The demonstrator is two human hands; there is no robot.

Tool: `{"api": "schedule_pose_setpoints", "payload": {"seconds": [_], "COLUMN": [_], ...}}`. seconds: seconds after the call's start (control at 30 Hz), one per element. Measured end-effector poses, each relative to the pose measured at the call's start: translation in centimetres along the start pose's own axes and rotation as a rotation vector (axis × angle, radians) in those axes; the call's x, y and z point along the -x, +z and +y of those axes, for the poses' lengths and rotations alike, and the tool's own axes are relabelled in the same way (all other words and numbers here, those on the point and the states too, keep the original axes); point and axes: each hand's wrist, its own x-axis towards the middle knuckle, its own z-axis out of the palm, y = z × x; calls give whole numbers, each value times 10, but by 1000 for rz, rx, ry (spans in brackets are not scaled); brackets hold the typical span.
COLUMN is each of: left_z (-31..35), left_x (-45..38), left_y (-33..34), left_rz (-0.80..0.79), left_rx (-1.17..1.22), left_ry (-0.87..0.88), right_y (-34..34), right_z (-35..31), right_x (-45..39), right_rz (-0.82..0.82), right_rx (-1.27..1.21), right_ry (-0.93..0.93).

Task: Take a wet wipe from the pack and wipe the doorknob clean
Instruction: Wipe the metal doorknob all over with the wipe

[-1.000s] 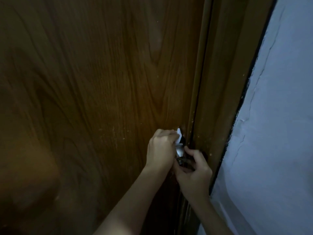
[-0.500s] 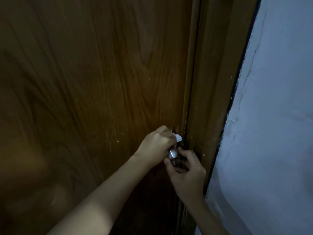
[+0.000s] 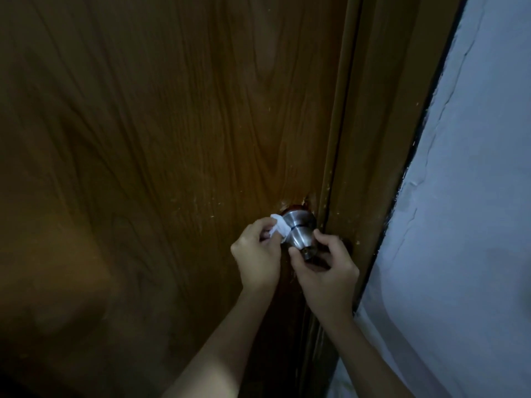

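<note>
A round silver doorknob point(image 3: 298, 231) sticks out of the brown wooden door point(image 3: 172, 139) near its right edge. My left hand point(image 3: 258, 254) pinches a crumpled white wet wipe point(image 3: 279, 228) and presses it against the knob's left side. My right hand point(image 3: 327, 271) grips the knob's front end from below and the right, thumb and fingers around its tip. The wipe pack is out of view.
The door frame point(image 3: 382, 139) runs down just right of the knob. A pale, cracked wall point(image 3: 474, 225) fills the right side. The scene is dim.
My left hand has slid from on top of the knob to its left side with the wipe, which uncovers most of the knob. My right hand keeps its hold on the tip.
</note>
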Motion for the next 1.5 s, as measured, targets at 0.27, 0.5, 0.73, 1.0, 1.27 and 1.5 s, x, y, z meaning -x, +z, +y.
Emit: {"api": "schedule_pose_setpoints", "payload": {"seconds": [0.27,0.5,0.73,1.0,1.27,1.5], "left_z": [6,11,10,-13,-20,7], "left_x": [13,18,15,7,20,-2], "left_y": [14,13,17,-15,-29,-23], "left_rz": [184,97,-38,-499,-639,-444], "left_rx": [344,629,536,548,323,-51], "left_ry": [-476,-833,-883,-712,-426,280], "right_y": [2,2,2,1,-6,-21], "right_z": [5,1,0,-1,6,-17], "right_x": [-1,-1,1,23,45,9], "right_rz": [24,14,6,-44,75,215], "right_rx": [-37,-67,-85,-138,39,199], "right_ry": [40,50,76,266,293,-91]}}
